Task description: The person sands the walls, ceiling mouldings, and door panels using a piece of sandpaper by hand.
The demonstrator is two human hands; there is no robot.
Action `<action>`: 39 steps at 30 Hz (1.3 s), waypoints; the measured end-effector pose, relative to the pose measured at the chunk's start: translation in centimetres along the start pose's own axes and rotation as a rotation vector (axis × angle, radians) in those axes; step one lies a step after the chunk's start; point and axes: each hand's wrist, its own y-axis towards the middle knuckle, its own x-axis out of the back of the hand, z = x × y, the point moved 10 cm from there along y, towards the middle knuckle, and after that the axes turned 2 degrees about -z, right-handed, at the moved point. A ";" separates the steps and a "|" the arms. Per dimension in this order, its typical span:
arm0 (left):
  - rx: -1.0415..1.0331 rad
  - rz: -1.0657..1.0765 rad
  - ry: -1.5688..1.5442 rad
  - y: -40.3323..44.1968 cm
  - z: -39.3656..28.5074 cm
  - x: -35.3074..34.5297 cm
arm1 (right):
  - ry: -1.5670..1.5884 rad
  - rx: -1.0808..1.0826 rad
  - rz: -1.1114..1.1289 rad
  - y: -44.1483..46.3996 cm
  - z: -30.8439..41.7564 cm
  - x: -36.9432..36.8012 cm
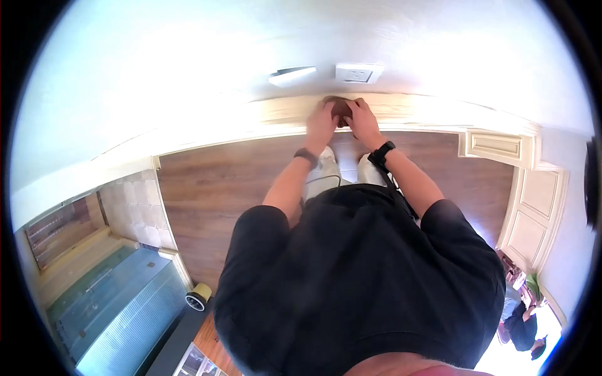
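Observation:
A small dark brown rounded object is between my hands, over a pale wooden ledge along the white wall. I cannot make out its exact kind. My left hand has its fingers closed on the object's left side. From the other side my right hand grips it, fingers curled around its edge. Both hands are close together, level with the ledge. Whether the object's underside touches the ledge is hidden.
On the wall above are a white socket plate and a white switch plate, which looks tilted. A cream cabinet stands right. At lower left are a glass-panelled enclosure and a yellowish bin. Another person is at lower right.

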 end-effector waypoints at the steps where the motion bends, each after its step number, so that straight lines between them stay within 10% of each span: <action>1: -0.009 0.003 0.012 0.2 0.1 -0.5 | -0.026 -0.004 -0.001 -0.2 -0.5 -0.2; 14: 0.186 -0.027 0.112 -1.8 3.0 4.4 | 0.005 0.042 0.136 1.5 2.7 -4.5; 29: 0.006 0.191 0.184 1.3 -3.9 -5.5 | 0.000 -0.070 0.050 -0.3 -5.4 3.0; 39: -0.131 0.146 0.061 0.9 3.5 1.5 | 0.038 -0.024 0.016 2.2 1.2 -4.4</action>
